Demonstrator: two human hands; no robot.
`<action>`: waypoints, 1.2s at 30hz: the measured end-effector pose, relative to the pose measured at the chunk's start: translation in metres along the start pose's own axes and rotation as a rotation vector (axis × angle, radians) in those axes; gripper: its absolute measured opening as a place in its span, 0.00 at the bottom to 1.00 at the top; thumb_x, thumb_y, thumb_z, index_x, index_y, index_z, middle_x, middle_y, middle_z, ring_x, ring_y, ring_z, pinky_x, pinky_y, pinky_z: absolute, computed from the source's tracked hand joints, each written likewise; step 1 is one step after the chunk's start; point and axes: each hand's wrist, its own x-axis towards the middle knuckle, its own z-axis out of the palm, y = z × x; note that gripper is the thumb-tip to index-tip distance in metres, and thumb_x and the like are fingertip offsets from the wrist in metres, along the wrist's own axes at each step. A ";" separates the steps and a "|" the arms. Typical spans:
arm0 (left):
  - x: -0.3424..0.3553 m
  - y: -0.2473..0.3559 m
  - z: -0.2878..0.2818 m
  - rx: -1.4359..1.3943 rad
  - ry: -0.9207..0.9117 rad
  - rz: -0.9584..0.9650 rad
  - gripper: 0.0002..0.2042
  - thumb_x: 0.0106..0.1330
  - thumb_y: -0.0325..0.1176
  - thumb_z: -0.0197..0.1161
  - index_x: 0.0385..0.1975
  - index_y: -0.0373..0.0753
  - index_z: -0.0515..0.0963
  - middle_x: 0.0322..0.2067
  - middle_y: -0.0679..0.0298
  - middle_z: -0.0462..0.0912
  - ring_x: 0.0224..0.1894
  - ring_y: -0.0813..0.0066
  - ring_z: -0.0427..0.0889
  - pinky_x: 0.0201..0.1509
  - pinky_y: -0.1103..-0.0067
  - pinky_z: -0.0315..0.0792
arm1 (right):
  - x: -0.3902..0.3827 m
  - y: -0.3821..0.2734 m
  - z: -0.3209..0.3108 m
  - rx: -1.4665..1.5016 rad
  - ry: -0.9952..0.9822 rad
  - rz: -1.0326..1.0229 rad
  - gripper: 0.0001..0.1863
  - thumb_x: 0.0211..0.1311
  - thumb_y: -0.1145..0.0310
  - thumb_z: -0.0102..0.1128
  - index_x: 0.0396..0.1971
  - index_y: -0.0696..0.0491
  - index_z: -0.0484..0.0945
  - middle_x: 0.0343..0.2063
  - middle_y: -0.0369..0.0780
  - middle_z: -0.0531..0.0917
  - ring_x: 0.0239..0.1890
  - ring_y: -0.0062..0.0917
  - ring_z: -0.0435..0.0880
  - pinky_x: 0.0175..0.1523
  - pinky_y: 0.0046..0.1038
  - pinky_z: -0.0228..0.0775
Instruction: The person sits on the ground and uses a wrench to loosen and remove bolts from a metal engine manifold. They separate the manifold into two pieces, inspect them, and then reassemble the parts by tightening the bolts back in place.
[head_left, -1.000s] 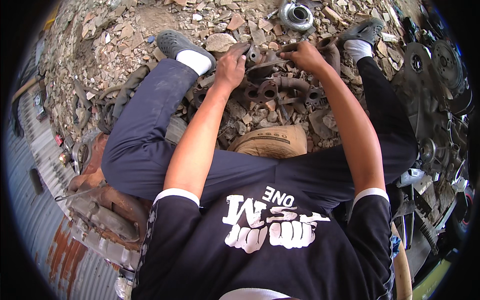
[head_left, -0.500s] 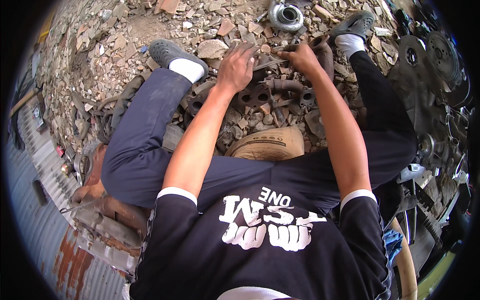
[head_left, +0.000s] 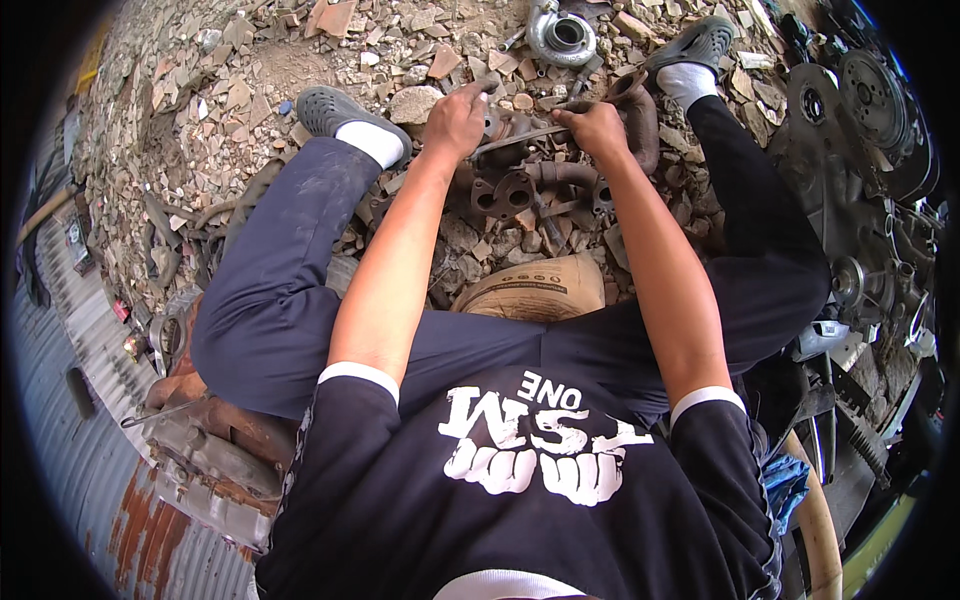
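Observation:
A rusty brown exhaust manifold point(head_left: 506, 193) with flanged ports lies on the rubble between my spread legs. My right hand point(head_left: 596, 130) is closed around one end of a thin grey metal bar point(head_left: 522, 138), which slants across the manifold; its exact kind is unclear. At the manifold's far left side, my left hand point(head_left: 456, 122) has its fingers curled, close to the bar's other end. What those fingers hold is hidden. A curved rusty pipe point(head_left: 645, 125) rises just right of my right hand.
A silver turbocharger housing point(head_left: 562, 36) lies beyond the manifold. Below it, nearer me, is a brown paper sack point(head_left: 535, 288). Greasy engine parts point(head_left: 870, 110) crowd the right; a rusty casting point(head_left: 215, 440) and corrugated metal sheet point(head_left: 100, 480) are at left. Broken stones point(head_left: 250, 60) cover the ground.
My left hand has gone from lying flat over the bar to a curled shape, shifting slightly left. More of the bar and manifold shows. My right hand has moved slightly left and down.

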 end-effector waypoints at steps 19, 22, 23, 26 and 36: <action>0.006 0.015 0.008 0.528 -0.228 0.690 0.20 0.61 0.51 0.68 0.48 0.48 0.86 0.44 0.60 0.84 0.47 0.59 0.84 0.58 0.63 0.74 | -0.021 -0.019 0.013 -0.020 0.243 -0.108 0.22 0.64 0.52 0.65 0.41 0.59 0.86 0.43 0.56 0.86 0.51 0.50 0.84 0.58 0.43 0.75; 0.007 0.019 0.011 0.579 -0.225 0.659 0.19 0.64 0.53 0.66 0.47 0.49 0.86 0.45 0.61 0.85 0.47 0.59 0.84 0.57 0.63 0.74 | -0.010 -0.013 0.015 0.009 0.242 -0.145 0.19 0.67 0.54 0.60 0.43 0.56 0.86 0.45 0.55 0.85 0.52 0.51 0.83 0.58 0.44 0.73; 0.007 0.018 0.013 0.565 -0.245 0.632 0.19 0.64 0.53 0.65 0.47 0.49 0.86 0.45 0.61 0.84 0.47 0.59 0.84 0.57 0.63 0.74 | -0.006 -0.010 0.016 0.040 0.225 -0.159 0.20 0.66 0.54 0.60 0.43 0.56 0.86 0.45 0.55 0.85 0.52 0.51 0.83 0.59 0.44 0.73; 0.008 0.014 0.014 0.525 -0.234 0.636 0.18 0.63 0.49 0.67 0.49 0.49 0.84 0.46 0.63 0.84 0.50 0.62 0.83 0.57 0.63 0.74 | -0.002 -0.009 0.017 0.083 0.242 -0.166 0.19 0.66 0.57 0.59 0.42 0.58 0.85 0.44 0.57 0.85 0.51 0.52 0.83 0.57 0.45 0.73; 0.002 0.001 -0.001 0.562 -0.231 0.766 0.25 0.55 0.48 0.71 0.55 0.54 0.81 0.54 0.65 0.81 0.58 0.61 0.79 0.69 0.59 0.67 | -0.056 -0.038 0.025 0.070 0.540 -0.322 0.11 0.66 0.70 0.56 0.35 0.63 0.83 0.31 0.60 0.84 0.38 0.56 0.85 0.46 0.49 0.75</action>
